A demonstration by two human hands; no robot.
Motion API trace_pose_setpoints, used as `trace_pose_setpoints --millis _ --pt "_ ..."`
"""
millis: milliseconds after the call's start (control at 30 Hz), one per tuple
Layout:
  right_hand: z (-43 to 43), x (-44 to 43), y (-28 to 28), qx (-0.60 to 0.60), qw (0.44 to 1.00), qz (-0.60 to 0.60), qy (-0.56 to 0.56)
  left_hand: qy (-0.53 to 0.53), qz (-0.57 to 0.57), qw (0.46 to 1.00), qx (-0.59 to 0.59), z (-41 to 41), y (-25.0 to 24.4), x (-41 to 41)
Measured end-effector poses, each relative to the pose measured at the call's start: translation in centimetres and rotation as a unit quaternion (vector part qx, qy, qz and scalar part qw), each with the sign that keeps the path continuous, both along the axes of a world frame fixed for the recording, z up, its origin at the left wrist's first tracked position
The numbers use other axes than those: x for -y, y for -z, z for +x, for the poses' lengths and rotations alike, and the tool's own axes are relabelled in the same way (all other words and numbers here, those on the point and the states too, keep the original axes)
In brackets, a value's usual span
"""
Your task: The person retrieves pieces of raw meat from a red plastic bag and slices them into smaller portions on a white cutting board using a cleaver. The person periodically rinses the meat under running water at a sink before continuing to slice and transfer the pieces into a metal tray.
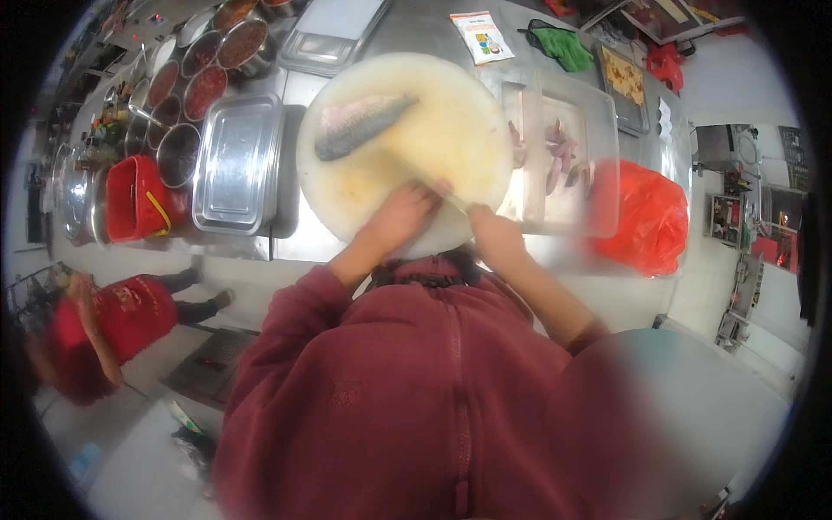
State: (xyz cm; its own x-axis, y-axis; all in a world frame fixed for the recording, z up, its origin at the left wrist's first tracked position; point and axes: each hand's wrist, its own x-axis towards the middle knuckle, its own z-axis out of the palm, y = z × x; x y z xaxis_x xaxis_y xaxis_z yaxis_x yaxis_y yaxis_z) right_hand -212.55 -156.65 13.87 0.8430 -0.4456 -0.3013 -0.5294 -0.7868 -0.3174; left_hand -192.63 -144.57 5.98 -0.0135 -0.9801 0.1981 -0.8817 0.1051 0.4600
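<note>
A thick round cutting board [474, 97] lies on the steel counter in front of me. On its far left part rests a fish fillet [367, 123] with grey skin and pale pink flesh. My right hand [497, 237] grips a knife [426, 175] at the board's near right; its blade is blurred and points up and left. My left hand [406, 211] is low over the near part of the board, fingers curled beside the blade. A small pinkish patch shows at its fingertips, too blurred to identify. Right of the board, a translucent plastic tub [601, 130] holds several fish pieces [559, 153].
Left of the board stand stacked steel trays [237, 162], a red plastic basket [133, 201] and several steel pots [179, 153]. Beyond lie a white packet [482, 39] and a green cloth item [565, 49]. A red plastic bag [643, 218] sits right. Another person [120, 325] is at left.
</note>
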Motion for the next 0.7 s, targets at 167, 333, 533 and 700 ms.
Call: trace_pose_setpoints --millis 167,333,533,700 --pt "-6.9 1.0 -1.2 -0.081 0.996 -0.020 0.027 0.013 0.002 0.999 -0.039 0.1 0.1 -0.1" --pt "-6.4 -0.2 -3.0 -0.035 0.998 -0.016 0.039 0.001 -0.032 0.998 -0.060 0.0 0.8 -0.9" --pt "-3.2 -1.3 -2.3 -0.050 0.999 0.016 0.007 -0.018 -0.017 0.999 -0.049 -0.4 1.4 -1.0" --pt "4.6 -1.0 -0.2 0.055 0.998 0.022 -0.015 -0.006 0.020 0.997 -0.068 -0.2 0.8 -1.0"
